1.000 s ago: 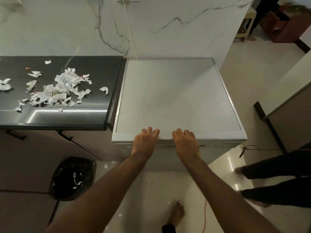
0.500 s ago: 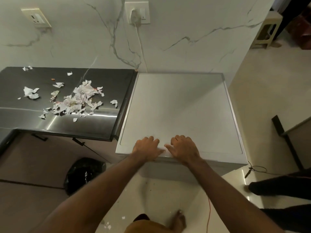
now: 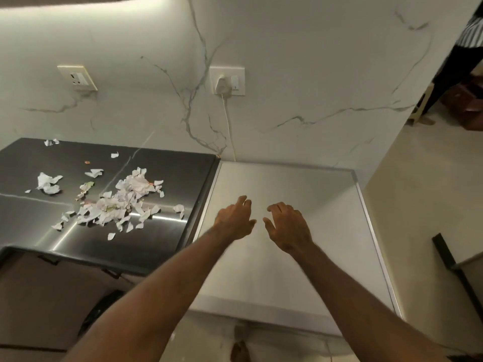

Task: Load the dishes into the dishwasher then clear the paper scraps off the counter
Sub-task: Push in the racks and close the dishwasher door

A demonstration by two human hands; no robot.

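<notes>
Both hands are empty. My left hand (image 3: 236,218) and right hand (image 3: 287,226) hover over the dishwasher (image 3: 318,194) top, fingers (image 3: 241,205) loosely curled, half open, holding nothing; can't tell if they touch the top. No dishes are in view and the dishwasher front is out of sight, so I judge loading done, but can't confirm. The paper scraps (image 3: 122,202) are not yet cleared: a torn, crinkled white pile plus strays lies mid-desk (image 3: 162,241), left of the dishwasher and well apart from my hands. The desk is dark glossy metal with glare streaks. The dishwasher top is flat, matte, pale grey with a raised rim. The wall behind is white veined marble, with a white plug (image 3: 222,87) in its socket.
</notes>
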